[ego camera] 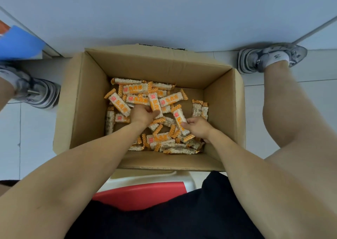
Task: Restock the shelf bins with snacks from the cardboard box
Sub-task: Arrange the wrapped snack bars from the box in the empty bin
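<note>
Cardboard box (87, 100) open on the floor between my feet, orange-and-white snack bars (135, 100) heaped inside — my left hand (144, 115) grips one bar (154, 102), my right hand (199, 128) pinches another (179, 119).

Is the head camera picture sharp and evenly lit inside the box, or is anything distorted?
Head view: brown cardboard box interior evenly lit, no glare; orange-and-white snack bars readable and sharp; wide-angle lens bends the floor lines and stretches forearms at the edges.
</note>
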A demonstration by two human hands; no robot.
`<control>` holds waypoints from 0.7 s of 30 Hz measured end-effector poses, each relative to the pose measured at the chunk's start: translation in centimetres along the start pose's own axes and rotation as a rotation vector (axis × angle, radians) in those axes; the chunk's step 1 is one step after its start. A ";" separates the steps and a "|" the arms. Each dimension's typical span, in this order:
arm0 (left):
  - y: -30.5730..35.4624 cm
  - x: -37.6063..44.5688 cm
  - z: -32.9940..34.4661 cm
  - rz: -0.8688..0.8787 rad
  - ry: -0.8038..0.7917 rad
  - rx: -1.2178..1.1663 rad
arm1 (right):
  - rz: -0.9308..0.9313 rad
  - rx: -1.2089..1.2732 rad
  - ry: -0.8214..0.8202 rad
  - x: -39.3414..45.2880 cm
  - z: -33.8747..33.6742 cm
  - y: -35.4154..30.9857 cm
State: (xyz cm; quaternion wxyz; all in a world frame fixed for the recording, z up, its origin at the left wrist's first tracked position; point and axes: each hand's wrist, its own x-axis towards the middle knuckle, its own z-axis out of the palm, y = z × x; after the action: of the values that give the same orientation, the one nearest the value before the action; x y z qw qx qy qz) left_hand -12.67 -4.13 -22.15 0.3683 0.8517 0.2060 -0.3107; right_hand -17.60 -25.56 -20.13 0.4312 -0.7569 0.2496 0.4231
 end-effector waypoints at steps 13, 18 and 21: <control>2.1 -1.1 -0.1 -0.028 -0.407 -0.391 | -0.185 0.224 0.132 -0.3 1.0 -3.2; 2.2 -1.5 -0.7 -0.114 -0.561 -0.677 | -0.211 0.174 0.038 -0.5 1.0 -3.7; 2.0 -1.5 -0.3 -0.122 -0.450 -0.550 | -0.251 0.062 0.035 -0.7 0.6 -3.3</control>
State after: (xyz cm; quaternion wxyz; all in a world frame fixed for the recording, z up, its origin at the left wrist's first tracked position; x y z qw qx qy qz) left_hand -12.45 -5.40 -19.96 0.6007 0.6170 0.2463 -0.4448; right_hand -15.80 -23.39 -18.23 0.4996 -0.7756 0.1734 0.3447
